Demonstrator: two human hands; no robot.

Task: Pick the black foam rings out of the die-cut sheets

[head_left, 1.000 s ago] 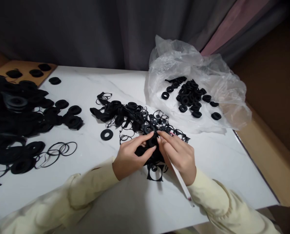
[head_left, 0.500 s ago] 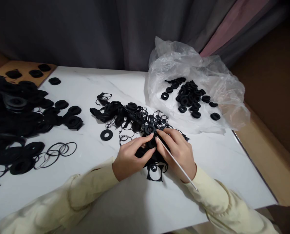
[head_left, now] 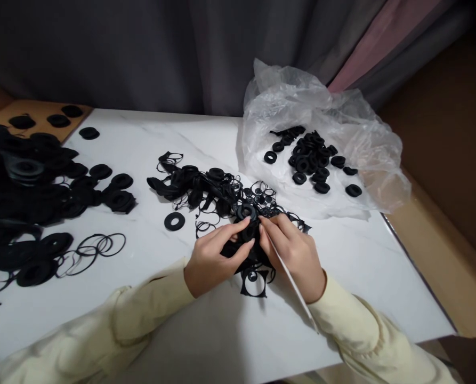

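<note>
Between the thumb and fingers of my left hand (head_left: 216,258) is a black rubber ring (head_left: 249,231), held over a pile of black scraps. My right hand (head_left: 296,250) pinches a thin white stick (head_left: 296,288). Its far end points back past my right wrist, and its tip is hidden at the fingers close to the ring. Another black ring (head_left: 245,212) lies just beyond my left fingertips. Under and behind both hands spreads the pile of black rubber scraps (head_left: 198,186) with thin loops. A square scrap with a round hole (head_left: 255,282) lies below my hands.
On a clear plastic bag (head_left: 321,101) at the back right lie several small black rings (head_left: 309,154). A large heap of black rubber pieces (head_left: 25,197) covers the left of the white table (head_left: 182,330). One flat ring (head_left: 174,221) lies left of my hands. A dark curtain (head_left: 150,53) hangs behind.
My right hand has shifted slightly right and down, and the white stick's outer end has swung toward me, off the sleeve. My left hand has hardly moved and keeps the ring.
</note>
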